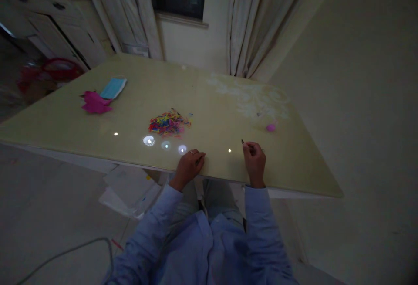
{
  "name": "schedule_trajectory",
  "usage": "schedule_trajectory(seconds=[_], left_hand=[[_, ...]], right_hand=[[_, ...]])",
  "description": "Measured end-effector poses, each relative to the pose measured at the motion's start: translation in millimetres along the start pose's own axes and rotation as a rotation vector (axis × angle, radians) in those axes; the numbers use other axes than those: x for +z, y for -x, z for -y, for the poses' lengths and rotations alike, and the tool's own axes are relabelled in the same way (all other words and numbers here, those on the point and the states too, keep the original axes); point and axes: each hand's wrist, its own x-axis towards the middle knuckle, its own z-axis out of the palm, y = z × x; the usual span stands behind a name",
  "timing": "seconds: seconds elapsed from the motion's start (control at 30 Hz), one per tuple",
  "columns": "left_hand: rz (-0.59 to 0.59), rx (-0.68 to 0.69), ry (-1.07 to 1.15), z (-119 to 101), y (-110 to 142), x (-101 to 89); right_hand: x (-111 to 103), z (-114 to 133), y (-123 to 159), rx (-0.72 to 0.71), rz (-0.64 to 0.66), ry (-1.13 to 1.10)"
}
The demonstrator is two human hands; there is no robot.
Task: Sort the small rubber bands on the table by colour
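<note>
R hand [253,156] pinches 1 small dark item [242,141] over counter [214,110]; if pinch is loose, it may drop. L hand [191,164], fingers bunched, contents can't tell, is nr coloured-band pile [169,123]; careless sweep could scatter it.

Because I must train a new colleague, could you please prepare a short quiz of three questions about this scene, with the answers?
1. Complete: the small dark item is between the fingers of the ___ hand.
2. True or false: the blue mask lies left of the multicoloured pile, as the camera sees it.
3. What colour is the small lump beyond the right hand? A) green B) pink C) white

Key: 1. right; 2. true; 3. B
</note>
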Motion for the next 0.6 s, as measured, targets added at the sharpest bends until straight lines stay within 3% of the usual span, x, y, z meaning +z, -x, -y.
schedule_trajectory(seconds=[0.1,0.23,0.43,0.6], left_hand=[[-0.016,-0.023,0.097,0.9,-2.8,-3.2],[-0.087,-0.117,0.203,6.1,-11.0,-14.4],[-0.228,-0.289,0.088,39.0,-20.4,-45.5],[-0.251,-0.402,-0.152,75.7,-23.2,-73.7]], right_hand=[[-33.2,-42.0,-7.8,-0.029,-0.108,0.367],[-62.1,-72.2,-11.7,-0.069,-0.126,0.600],[-64.8,-84.5,-12.8,-0.094,-0.051,0.686],[-66.5,-89.8,-10.1,-0.116,-0.076,0.587]])
